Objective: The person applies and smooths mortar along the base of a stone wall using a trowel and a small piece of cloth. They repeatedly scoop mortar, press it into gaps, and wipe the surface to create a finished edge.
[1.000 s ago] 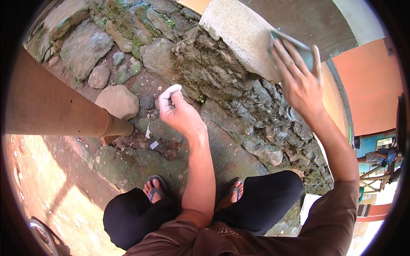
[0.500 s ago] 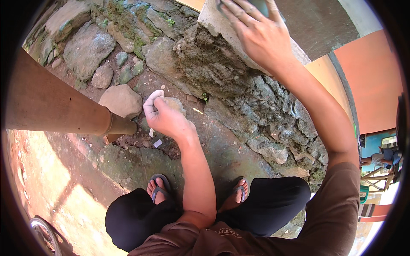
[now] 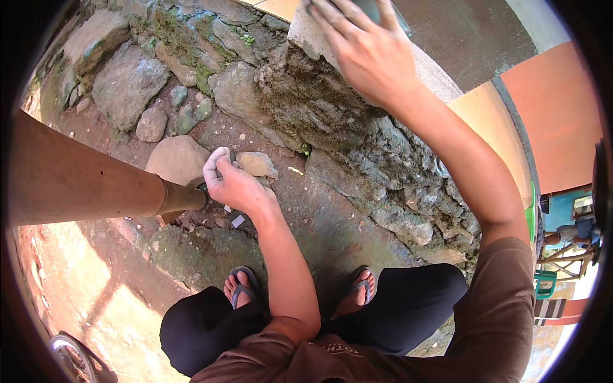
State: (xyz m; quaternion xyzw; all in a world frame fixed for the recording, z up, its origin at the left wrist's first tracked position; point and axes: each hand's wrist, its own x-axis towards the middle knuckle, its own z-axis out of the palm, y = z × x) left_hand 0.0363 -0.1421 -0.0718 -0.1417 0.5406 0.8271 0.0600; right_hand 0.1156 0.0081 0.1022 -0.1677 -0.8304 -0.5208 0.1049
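My right hand [image 3: 370, 54] lies stretched over a grey-green flat thing [image 3: 403, 22] on the pale ledge [image 3: 440, 69] at the top. Its fingers point toward the upper rim of the picture, which cuts off part of them and of the thing. Held low in front of me, my left hand [image 3: 227, 182] has its fingers curled in toward the thumb. A whitish powder or dried coating covers these fingers. Whatever may be inside them is hidden. A tan stone [image 3: 257, 164] lies on the ground just right of the left hand in view.
A rough stone wall [image 3: 332, 105] runs below the ledge. On the left slants a thick brown post [image 3: 89, 169], its foot near a round boulder [image 3: 177, 159]. Part of a wheel [image 3: 71, 354] shows at lower left. Far right, a person sits near a green chair [image 3: 544, 284].
My right hand has slid slightly left along the ledge, with the grey-green thing under it. My left hand has lowered a little and moved left, uncovering more of the tan stone.
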